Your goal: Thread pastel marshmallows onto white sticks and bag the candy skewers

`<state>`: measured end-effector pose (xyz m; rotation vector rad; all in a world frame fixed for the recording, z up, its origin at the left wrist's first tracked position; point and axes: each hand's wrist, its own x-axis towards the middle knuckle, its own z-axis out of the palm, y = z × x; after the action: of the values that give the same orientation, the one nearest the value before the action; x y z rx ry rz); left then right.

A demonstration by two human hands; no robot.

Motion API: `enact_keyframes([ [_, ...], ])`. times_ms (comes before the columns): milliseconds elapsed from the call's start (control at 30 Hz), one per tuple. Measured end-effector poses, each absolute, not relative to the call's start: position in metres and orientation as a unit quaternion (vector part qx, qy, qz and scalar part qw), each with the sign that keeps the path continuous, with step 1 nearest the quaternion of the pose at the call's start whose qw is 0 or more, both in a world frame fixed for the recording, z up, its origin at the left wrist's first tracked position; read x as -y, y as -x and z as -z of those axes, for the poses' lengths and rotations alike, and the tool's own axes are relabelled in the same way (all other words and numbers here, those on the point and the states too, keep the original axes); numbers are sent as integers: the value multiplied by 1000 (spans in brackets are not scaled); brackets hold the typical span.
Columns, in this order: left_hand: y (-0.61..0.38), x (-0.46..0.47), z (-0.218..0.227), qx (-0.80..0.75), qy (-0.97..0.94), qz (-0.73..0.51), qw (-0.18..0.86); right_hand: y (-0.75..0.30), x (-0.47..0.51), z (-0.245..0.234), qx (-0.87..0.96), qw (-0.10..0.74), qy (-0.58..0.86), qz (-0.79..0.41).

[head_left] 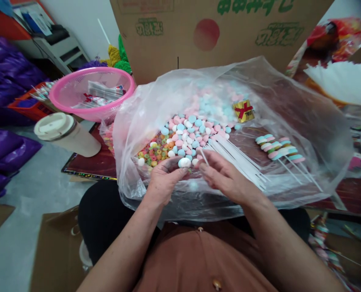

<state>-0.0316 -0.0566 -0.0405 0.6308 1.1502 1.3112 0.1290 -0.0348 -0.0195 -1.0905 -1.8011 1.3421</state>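
Observation:
My left hand [163,180] pinches a white marshmallow [184,162] between thumb and fingers, low in front of the candy pile. Close beside it, my right hand [223,174] is closed on a thin white stick [204,157], which slants upward from the fingertips. Just beyond both hands lie loose pink, blue and white marshmallows [186,136], with small coloured candy rings [157,151] to their left. A bundle of white sticks [238,160] spreads out right of my right hand. Farther right rest several marshmallow skewers [279,148].
A clear plastic bag [289,97] surrounds the candy; a gold packet with a red bow [243,111] sits at the back. Leftward stand a pink basket [92,73] and a lidded cup [73,136]. A cardboard box [174,48] rises behind. White sticks [347,81] fill the far right.

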Motion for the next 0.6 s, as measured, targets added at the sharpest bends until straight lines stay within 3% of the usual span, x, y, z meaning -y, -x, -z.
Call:
enact_keyframes([
  [100,31,55,43,-512,-255,-571,589,-143,48,19,762,287,454,-362],
  [300,23,53,35,-531,-243,-563,585,-136,70,18,811,71,564,-140],
  [500,24,53,40,-538,-280,-560,564,-125,68,7,822,-37,565,-61],
  [600,25,55,48,-578,-345,-545,499,-121,71,3,820,-66,568,-38],
])
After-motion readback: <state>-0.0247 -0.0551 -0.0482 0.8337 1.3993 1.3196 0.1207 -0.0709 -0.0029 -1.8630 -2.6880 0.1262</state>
